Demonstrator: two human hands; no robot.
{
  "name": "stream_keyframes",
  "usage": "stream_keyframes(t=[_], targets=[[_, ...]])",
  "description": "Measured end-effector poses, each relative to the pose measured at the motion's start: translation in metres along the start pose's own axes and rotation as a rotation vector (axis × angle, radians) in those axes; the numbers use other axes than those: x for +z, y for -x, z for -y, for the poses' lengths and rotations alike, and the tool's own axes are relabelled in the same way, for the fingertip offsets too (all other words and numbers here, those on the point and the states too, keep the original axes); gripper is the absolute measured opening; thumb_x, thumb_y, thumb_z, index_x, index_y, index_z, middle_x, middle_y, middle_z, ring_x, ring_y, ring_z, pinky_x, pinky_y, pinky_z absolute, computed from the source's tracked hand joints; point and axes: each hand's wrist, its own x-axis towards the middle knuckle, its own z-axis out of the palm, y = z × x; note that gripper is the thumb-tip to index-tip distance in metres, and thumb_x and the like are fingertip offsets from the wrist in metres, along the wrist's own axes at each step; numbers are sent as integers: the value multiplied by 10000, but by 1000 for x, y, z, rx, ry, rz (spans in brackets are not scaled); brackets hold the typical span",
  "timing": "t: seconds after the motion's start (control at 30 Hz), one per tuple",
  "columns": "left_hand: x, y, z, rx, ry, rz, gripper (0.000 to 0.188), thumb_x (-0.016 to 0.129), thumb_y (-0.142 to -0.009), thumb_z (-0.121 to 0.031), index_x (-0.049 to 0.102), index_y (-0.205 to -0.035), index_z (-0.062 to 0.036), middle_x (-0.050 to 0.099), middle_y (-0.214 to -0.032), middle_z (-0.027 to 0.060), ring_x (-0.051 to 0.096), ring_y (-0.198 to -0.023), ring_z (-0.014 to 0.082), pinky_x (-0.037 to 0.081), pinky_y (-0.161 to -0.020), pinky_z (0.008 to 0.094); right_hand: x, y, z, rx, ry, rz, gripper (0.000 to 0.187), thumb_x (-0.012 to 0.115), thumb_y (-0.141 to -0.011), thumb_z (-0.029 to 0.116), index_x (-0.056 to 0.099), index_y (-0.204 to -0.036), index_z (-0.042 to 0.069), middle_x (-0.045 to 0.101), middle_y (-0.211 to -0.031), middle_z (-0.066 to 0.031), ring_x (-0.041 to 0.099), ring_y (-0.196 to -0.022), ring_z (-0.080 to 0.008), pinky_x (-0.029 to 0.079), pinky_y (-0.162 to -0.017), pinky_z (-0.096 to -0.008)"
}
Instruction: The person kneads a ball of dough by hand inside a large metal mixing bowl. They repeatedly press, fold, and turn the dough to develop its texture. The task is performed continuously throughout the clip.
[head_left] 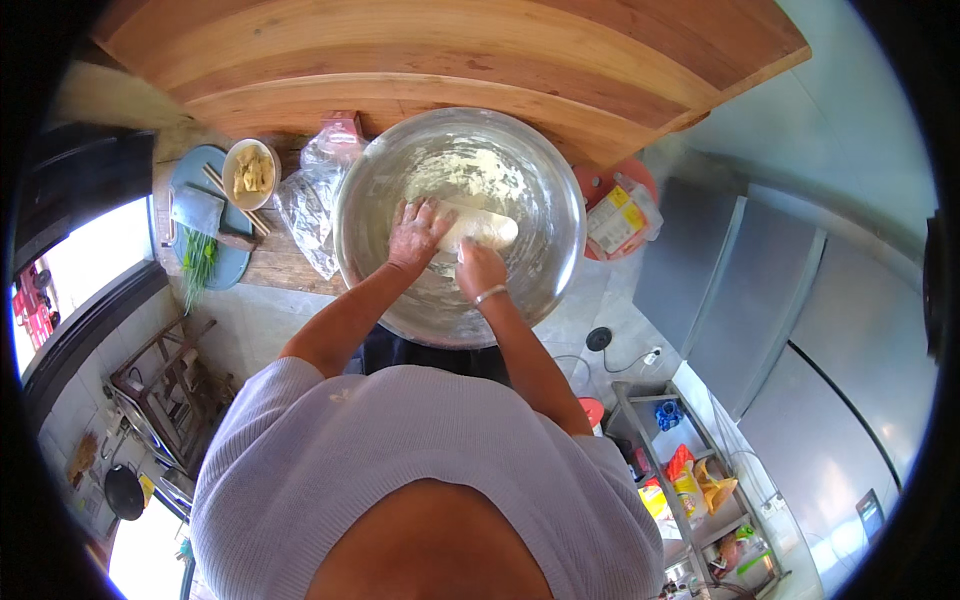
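A wide metal basin (556, 250) stands before me, its inside smeared with flour. Within it lies a pale, oblong piece of dough (492, 228). My left hand (416, 236) rests on the dough's left end, fingers spread and dusted with flour. Against the near side of the dough, my right hand (482, 270) is closed with its fingers curled in; its fingertips are partly hidden. A band circles the right wrist. Loose flour (475, 170) clings to the basin's far wall.
Left of the basin are a crumpled plastic bag (305, 205), a bowl of yellowish food (251, 174), and a blue board (235, 262) with a cleaver (197, 210) and green onions (200, 262). A package (622, 218) lies right of the basin. A wooden board (450, 50) spans the far side.
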Motion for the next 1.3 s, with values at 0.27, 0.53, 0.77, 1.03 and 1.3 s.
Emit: stream_keyframes(t=[0.27, 0.53, 0.77, 1.03, 1.3], targets=[[-2, -68, 17, -187, 44, 188, 719, 722, -648, -271, 418, -1299, -300, 470, -1212, 105, 449, -1119, 314, 379, -907, 501, -4, -105, -15, 147, 89, -170, 124, 533, -723, 97, 640, -773, 61, 633, -733, -172, 635, -715, -332, 503, -644, -437], [-7, -95, 20, -252, 47, 205, 835, 776, -576, -338, 404, -1309, -192, 488, -1177, 79, 463, -1121, 278, 427, -851, 461, -9, -156, -29, 75, 127, -277, 66, 569, -681, 108, 620, -668, 69, 629, -702, -182, 628, -668, -351, 504, -614, -446], [-6, -93, 13, -279, 152, 161, 669, 765, -592, -215, 477, -1191, -137, 507, -1155, 98, 474, -1115, 290, 431, -858, 452, -31, -150, -45, -69, -183, -161, 97, 600, -640, 110, 561, -666, 25, 598, -672, -187, 589, -638, -321, 469, -611, -413], [-55, 10, -3, 214, 172, 52, 463, 619, -715, -141, 528, -1168, -113, 485, -1251, 99, 419, -1207, 293, 309, -1020, 481, -87, -43, -27, -79, -392, -125, 71, 540, -667, 44, 501, -705, 0, 531, -604, -173, 543, -590, -354, 434, -549, -397], [-50, 15, -36, -141, 90, 288, 748, 744, -607, -361, 443, -1266, -181, 442, -1287, 101, 389, -1225, 268, 288, -1020, 487, 4, -10, -21, -41, 56, 164, 150, 573, -695, 85, 656, -813, 40, 637, -851, -192, 618, -844, -355, 494, -759, -424]])
